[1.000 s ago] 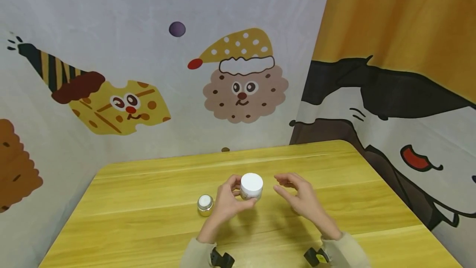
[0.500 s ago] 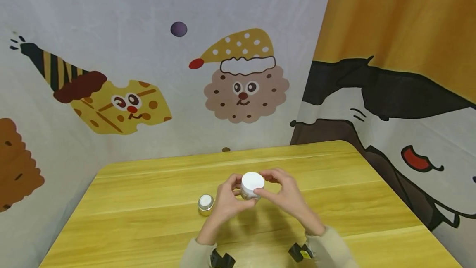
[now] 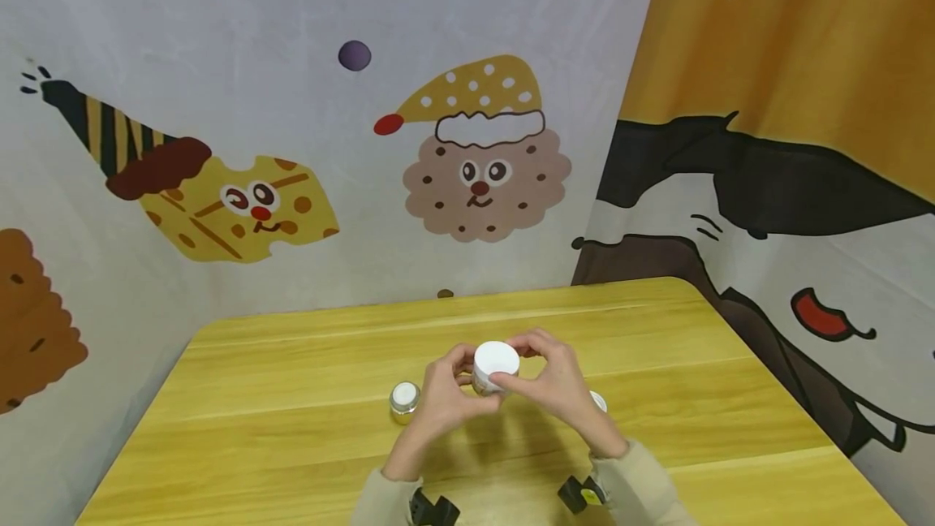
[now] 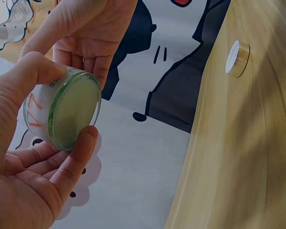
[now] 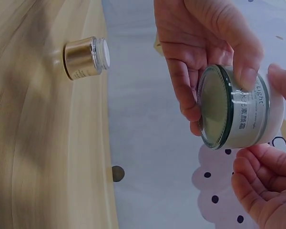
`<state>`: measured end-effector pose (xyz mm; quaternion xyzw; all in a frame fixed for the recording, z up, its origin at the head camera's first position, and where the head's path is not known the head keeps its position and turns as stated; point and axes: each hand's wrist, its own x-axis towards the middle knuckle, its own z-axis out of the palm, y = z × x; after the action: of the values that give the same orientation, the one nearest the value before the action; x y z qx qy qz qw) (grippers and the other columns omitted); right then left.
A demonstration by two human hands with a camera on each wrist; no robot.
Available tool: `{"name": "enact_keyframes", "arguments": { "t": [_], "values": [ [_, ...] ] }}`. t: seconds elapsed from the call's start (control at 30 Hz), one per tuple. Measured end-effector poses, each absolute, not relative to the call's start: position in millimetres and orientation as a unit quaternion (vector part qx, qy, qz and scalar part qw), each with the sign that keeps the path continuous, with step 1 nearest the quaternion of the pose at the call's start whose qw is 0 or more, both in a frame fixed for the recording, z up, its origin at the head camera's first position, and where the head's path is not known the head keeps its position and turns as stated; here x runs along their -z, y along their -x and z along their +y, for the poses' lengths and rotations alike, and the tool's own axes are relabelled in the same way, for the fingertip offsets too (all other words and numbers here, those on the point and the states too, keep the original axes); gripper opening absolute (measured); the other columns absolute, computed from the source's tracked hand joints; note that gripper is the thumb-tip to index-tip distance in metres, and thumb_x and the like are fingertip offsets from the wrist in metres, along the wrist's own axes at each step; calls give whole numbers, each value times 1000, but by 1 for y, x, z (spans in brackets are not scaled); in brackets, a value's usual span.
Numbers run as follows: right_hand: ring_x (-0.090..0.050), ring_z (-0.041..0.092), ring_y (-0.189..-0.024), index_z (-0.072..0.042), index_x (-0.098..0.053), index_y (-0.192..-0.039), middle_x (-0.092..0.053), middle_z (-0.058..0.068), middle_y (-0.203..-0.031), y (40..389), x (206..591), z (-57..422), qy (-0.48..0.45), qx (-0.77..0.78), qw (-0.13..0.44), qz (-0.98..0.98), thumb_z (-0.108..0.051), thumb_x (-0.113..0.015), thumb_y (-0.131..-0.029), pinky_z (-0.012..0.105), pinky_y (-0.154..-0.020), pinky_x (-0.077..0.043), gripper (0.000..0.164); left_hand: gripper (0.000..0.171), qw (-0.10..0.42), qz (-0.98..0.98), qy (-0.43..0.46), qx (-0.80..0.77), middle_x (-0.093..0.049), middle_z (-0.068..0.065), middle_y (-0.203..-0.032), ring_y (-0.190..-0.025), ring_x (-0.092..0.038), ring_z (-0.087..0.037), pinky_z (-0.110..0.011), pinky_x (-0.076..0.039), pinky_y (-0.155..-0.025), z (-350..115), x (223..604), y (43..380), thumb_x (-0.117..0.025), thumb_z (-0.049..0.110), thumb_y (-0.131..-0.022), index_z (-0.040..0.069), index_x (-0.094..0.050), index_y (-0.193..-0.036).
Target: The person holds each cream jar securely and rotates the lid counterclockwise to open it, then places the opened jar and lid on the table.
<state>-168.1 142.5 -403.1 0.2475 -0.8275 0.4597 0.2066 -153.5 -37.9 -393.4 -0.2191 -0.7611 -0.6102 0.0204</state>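
Observation:
Above the table a white-lidded glass cream jar (image 3: 482,382) is held upright. My left hand (image 3: 447,396) grips its body, thumb on one side and fingers on the other; the clear glass base (image 4: 76,112) faces the left wrist camera. My right hand (image 3: 551,380) pinches the white lid (image 3: 497,355) from the right, its thumb across the near side. Printed lettering shows on the jar's label (image 5: 250,112) in the right wrist view. Left of my left hand, a small gold jar (image 3: 404,403) with a white top stands on the table.
A small gold-sided cap (image 4: 238,59) with a white face lies on the wooden table (image 3: 292,380), partly hidden behind my right wrist in the head view. Behind the table hangs a cartoon-printed cloth (image 3: 292,6).
My right hand has come in from the right and taken hold of the white lid. The left hand and the cream jar have stayed nearly still. The small cap has come into view.

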Motion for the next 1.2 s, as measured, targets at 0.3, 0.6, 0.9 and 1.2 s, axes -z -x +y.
{"name": "enact_keyframes", "arguments": {
  "t": [0.3,0.6,0.9,1.2],
  "values": [
    [-58,13,-80,-8,-68,-90,-65,-2,-89,173,406,142,-268,-465,218,-815,-14,-86,-63,29,-69,-52,32,39,21,-759,221,612,-63,-12,-94,-86,-60,-25,-35,-55,-75,-40,386,151,-73,-3,-67,-6,-60,-104],
    [-59,22,-75,2,-67,-86,-65,12,-85,163,388,133,-287,-462,232,-806,1,-85,-57,28,-67,-51,35,39,28,-756,228,613,-64,-11,-94,-83,-60,-17,-34,-55,-74,-43,387,151,-73,-4,-65,-6,-61,-102],
    [-59,20,-77,-1,-67,-89,-65,10,-88,173,403,136,-301,-469,243,-794,-2,-87,-57,27,-67,-51,38,39,32,-753,237,613,-64,-11,-92,-82,-59,-13,-31,-55,-74,-44,388,153,-74,-5,-65,-6,-60,-101],
    [-59,13,-79,-6,-68,-91,-65,5,-91,177,410,139,-300,-490,225,-787,-4,-86,-59,28,-68,-52,38,39,36,-749,246,614,-65,-14,-94,-84,-61,-15,-31,-55,-74,-45,388,152,-74,-6,-64,-7,-60,-100]
  ]
}}
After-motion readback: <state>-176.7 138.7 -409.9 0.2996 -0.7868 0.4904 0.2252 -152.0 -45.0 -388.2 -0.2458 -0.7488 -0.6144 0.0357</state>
